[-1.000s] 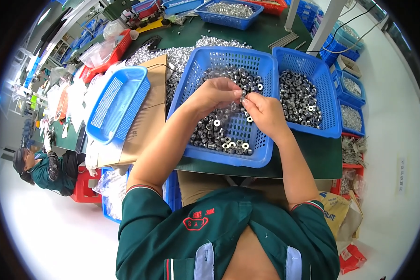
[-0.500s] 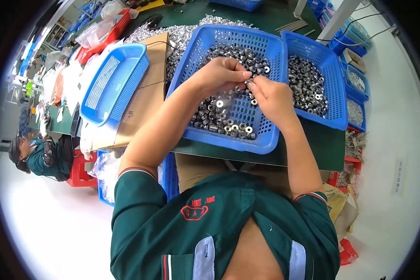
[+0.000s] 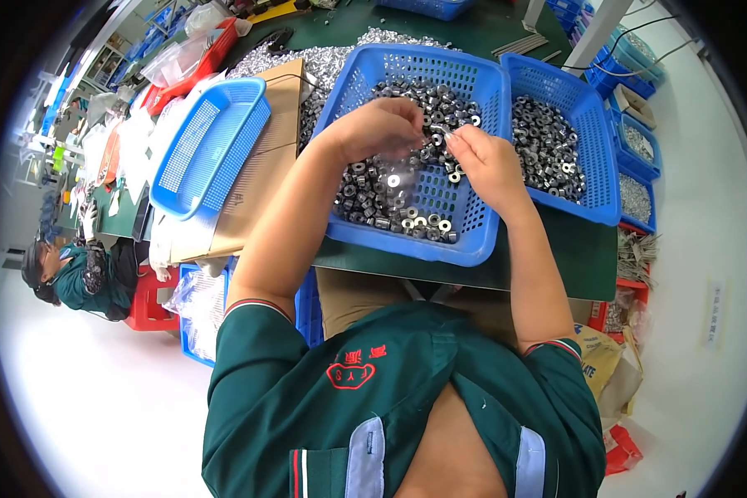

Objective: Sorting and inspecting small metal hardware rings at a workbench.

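Over the middle blue basket (image 3: 483, 254), which holds many small silver-and-black metal rings (image 3: 365, 199), both my hands are raised close together. My left hand (image 3: 382, 129) has curled fingers smeared by motion, so what they hold, if anything, is hidden. Just to its right, my right hand (image 3: 485, 162) is closed in a pinch of thumb and forefinger. A small shiny metal piece (image 3: 447, 134) shows at those fingertips, too small to make out fully. The hands are slightly apart.
Another blue basket (image 3: 593, 195) of similar rings stands at the right. A light-blue basket (image 3: 170, 195) lies on cardboard (image 3: 261, 153) at the left. Loose silver parts (image 3: 315, 62) are heaped behind. A co-worker (image 3: 79, 274) sits at the far left.
My hands have moved apart from where they met. The left hand has shifted left and its fingers are blurred; the right hand keeps its pinch, slightly further right.
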The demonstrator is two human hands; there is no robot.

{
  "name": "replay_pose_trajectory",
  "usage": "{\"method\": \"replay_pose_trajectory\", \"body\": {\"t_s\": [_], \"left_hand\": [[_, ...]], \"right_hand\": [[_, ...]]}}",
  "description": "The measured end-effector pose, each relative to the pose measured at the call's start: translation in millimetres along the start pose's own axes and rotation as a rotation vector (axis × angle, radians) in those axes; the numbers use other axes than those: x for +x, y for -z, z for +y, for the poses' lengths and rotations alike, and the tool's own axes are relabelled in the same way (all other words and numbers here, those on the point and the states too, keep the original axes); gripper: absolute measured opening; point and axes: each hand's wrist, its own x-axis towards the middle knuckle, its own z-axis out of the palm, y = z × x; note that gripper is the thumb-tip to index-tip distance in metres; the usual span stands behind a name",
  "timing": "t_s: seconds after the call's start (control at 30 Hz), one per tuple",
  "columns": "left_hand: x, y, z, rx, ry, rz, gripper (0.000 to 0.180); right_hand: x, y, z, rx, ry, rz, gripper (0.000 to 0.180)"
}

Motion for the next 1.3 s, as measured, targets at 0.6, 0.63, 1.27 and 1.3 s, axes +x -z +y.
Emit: {"method": "replay_pose_trajectory", "body": {"t_s": [0.6, 0.63, 1.27, 1.3], "left_hand": [[5, -27, -31, 1.788, 0.072, 0.016, 0.015], [5, -28, -34, 1.82, 0.033, 0.044, 0.012], [20, -21, -44, 1.351, -0.126, 0.02, 0.03], [21, -17, -43, 1.12, -0.266, -0.015, 0.029]], "right_hand": [[0, 2, -4, -0.14, 0.056, -0.007, 0.026], [1, 1, -4, -0.136, 0.062, -0.001, 0.026], [-3, 0, -7, -0.095, 0.072, 0.032, 0.021], [-2, 0, -9, -0.087, 0.053, 0.023, 0.02]]}}
